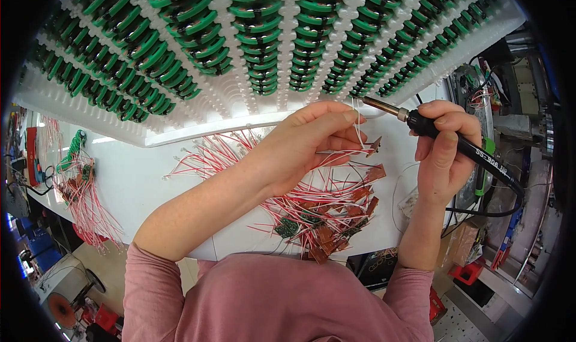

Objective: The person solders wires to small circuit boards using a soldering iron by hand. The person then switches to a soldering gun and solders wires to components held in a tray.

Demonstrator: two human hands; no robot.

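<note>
My right hand (445, 141) grips the black handle of a soldering iron (492, 164), whose metal tip points up and left. The tip is close to a thin white wire (358, 123) pinched in my left hand (321, 129). Red and white leads run from these fingers to a small brown circuit board (375, 145). Just above both hands is the front edge of a white plastic tray (180, 133), filled with rows of green ring-shaped parts (259, 72). Whether the tip touches the wire or a part, I cannot make out.
Below my left hand lies a pile of brown circuit boards (325, 237) with tangled red and white wires (282, 209). Another wired bundle (84, 189) hangs by the table's left edge. The iron's black cable (489, 213) loops at the right. A red bin (467, 273) stands lower right.
</note>
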